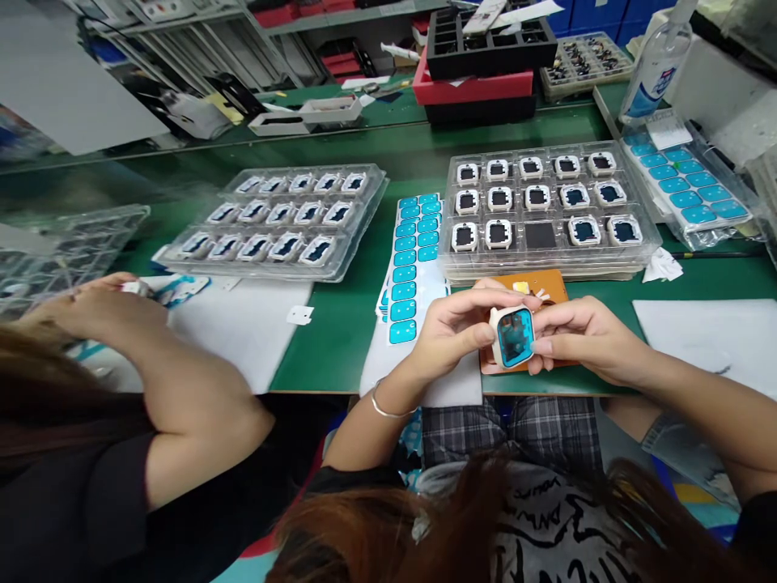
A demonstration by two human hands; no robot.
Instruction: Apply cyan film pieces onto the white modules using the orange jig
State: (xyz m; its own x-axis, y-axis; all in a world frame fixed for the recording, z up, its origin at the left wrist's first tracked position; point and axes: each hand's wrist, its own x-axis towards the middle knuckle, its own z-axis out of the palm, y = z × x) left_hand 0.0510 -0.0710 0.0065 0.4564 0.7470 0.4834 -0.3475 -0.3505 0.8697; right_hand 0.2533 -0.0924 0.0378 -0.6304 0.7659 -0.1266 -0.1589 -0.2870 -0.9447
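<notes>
A white smartwatch case (515, 337) with a blue film on its face is held up over the table's front edge. My left hand (456, 325) grips its left side between thumb and fingers. On the opposite side, the thumb and fingers of my right hand (574, 336) pinch the case near the film's edge. Beneath both hands lies an orange pad (551, 283), partly covered. Behind it, a clear plastic tray (452, 263) carries rows of similar white cases, with one front-row pocket bare. Sheets of blue stickers (404, 291) lie left of my hands.
A co-worker's hand (115, 304) works at the far left, near a second tray of cases (331, 271). More blue sticker sheets (692, 190) and a clear bottle (655, 77) stand at right. Black and red boxes (477, 89) are stacked behind. White foam sheet (716, 340) lies right.
</notes>
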